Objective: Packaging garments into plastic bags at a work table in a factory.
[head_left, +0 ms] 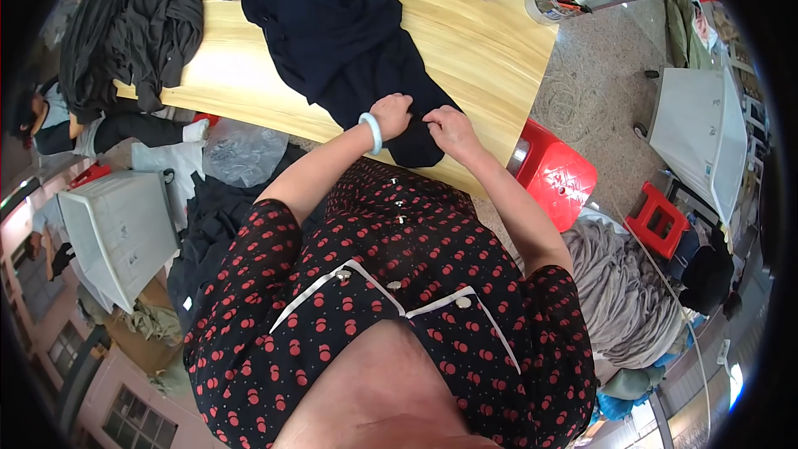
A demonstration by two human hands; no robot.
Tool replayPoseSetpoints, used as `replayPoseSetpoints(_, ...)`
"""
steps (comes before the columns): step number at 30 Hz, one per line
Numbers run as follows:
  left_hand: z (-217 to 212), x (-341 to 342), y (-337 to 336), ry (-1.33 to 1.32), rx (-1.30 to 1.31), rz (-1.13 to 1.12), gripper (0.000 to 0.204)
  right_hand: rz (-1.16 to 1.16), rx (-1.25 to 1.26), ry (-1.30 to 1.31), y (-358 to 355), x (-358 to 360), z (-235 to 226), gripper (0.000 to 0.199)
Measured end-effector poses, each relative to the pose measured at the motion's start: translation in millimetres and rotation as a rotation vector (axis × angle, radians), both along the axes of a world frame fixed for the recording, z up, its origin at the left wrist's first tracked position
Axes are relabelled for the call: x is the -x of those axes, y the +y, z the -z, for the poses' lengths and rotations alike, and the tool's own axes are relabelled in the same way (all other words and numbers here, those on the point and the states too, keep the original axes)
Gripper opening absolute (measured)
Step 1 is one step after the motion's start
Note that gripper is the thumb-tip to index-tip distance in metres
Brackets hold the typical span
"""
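A dark navy garment [328,29] lies spread on the wooden table, one long narrow part of it reaching toward me at the near edge. My left hand [391,115], with a pale bangle [371,135] on its wrist, is closed on the cloth of that narrow part. Just to its right, my right hand [451,130] pinches the same part along its other side. Both sets of fingertips are partly hidden. The end of the cloth hangs down between my hands and my body.
Dark grey garments [137,29] are heaped at the table's left. A clear jar of tools [544,7] stands at the far right corner. Red stools [559,175], white bins [125,229], grey cloth [623,291] and a seated person [83,129] surround the table [474,41].
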State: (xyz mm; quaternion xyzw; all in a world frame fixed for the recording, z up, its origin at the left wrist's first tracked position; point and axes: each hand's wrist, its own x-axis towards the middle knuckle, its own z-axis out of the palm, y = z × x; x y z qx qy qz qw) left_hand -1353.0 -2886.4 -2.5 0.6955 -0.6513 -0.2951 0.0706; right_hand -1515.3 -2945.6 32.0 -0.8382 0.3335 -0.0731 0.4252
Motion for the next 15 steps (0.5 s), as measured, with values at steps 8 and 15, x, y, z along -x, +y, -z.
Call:
replayPoseSetpoints(8, -46.6, -3.6, -1.6, 1.519, -0.292, -0.864, 0.022, 0.282, -0.129, -0.161, -16.1, -0.1, -39.8, 0.014)
replayPoseSetpoints(15, -88.9, -6.9, -18.4, 1.533, -0.397, -0.893, 0.023, 0.194, -0.119, -0.166, -30.0, -10.4, -48.2, 0.016)
